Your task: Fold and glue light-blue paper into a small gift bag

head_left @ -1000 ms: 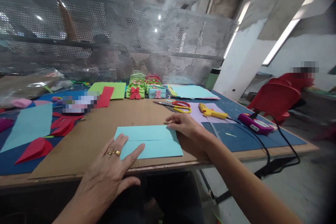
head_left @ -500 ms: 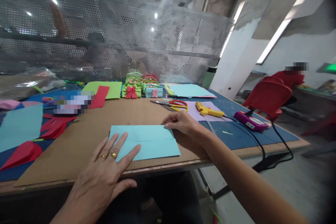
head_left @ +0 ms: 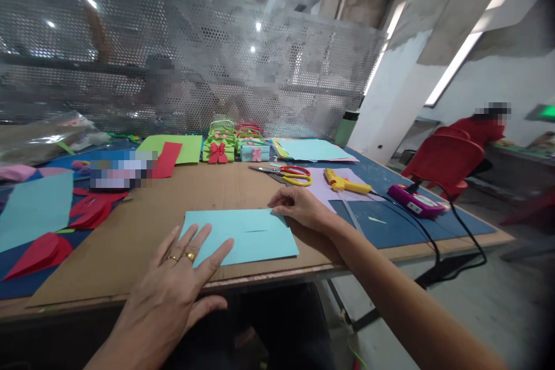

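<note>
A large brown cardboard sheet (head_left: 182, 208) is laid over the blue work table (head_left: 416, 225), and most of the work is done on it. Near its front edge a light blue rectangular paper sheet (head_left: 247, 237) is spread flat, with a short crease visible near its middle. The step in hand is judged to be the folding or flattening of this paper. A firm press along the crease line is probably called for, with the sheet kept from sliding.

The paper lies between the two hands. The left hand (head_left: 173, 289) is laid open and flat, with its fingers spread over the front left corner of the sheet; nothing is gripped by it. The right hand (head_left: 299, 208) is half curled at the back right corner of the sheet, where the paper edge seems to be pinched by the fingertips, though this cannot be told for sure.

Toward the right side of the table, a yellow glue gun (head_left: 347, 184) and a pair of red and yellow scissors (head_left: 290, 174) are placed. At the back edge, small green paper baskets with bows (head_left: 219, 149) are lined up.
</note>
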### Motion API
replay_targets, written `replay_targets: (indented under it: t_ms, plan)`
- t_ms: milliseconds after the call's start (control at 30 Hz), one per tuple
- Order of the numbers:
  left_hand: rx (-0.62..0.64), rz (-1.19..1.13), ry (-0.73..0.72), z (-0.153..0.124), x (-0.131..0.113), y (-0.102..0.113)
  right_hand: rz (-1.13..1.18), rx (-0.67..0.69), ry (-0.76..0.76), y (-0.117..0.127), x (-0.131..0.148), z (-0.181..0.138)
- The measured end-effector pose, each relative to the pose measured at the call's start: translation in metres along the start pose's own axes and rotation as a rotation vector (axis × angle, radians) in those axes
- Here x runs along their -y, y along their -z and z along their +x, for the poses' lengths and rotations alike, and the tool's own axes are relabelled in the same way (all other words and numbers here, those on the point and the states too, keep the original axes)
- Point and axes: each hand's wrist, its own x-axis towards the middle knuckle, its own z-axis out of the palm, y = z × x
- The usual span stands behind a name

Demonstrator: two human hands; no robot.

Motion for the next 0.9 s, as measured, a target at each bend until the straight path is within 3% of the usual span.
replay_targets:
  t_ms: [233, 333, 400, 500, 600, 700, 900]
  plan:
    - [0.034, 0.008, -0.005, 0.002, -0.001, 0.005, -0.22, -0.144, 0.079, -0.002, 0.012, -0.008]
    - [0.053, -0.013, 0.021, 0.002, -0.003, 0.006, -0.404, -0.224, 0.232, -0.013, 0.034, -0.018]
    - [0.051, -0.019, 0.028, 0.002, -0.003, 0.006, -0.548, -0.18, 0.381, -0.029, 0.054, -0.028]
    - [0.042, -0.019, 0.021, 0.001, -0.003, 0.004, -0.581, -0.04, 0.429, -0.056, 0.08, -0.041]
    - [0.05, -0.005, 0.014, 0.001, -0.003, 0.003, -0.578, 0.052, 0.399, -0.068, 0.087, -0.048]
    - [0.049, 0.014, -0.002, 0.001, 0.0, 0.002, -0.544, 0.091, 0.306, -0.06, 0.08, -0.05]
    - [0.048, 0.002, -0.013, 0.001, 0.001, 0.002, -0.614, -0.017, 0.182, -0.035, 0.05, -0.058]
